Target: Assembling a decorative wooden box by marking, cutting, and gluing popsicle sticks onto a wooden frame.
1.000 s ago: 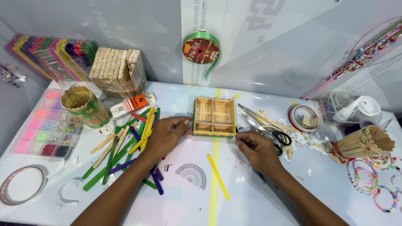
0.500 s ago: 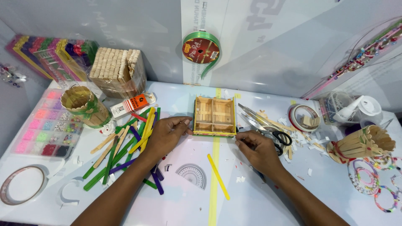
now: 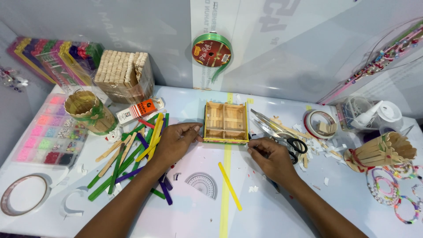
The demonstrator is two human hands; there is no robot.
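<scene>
Green ribbon roll [image 3: 212,51] on the wall, bead box [image 3: 46,136], tape roll [image 3: 23,194], protractor [image 3: 202,184]

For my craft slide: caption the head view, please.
Two hands, left hand and right hand, flank a compartmented stick box beside coloured craft sticks.

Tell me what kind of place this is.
Likely a craft table: coloured sticks by the left hand, a stick-built tray, scissors near the right hand, a bead box.
</scene>
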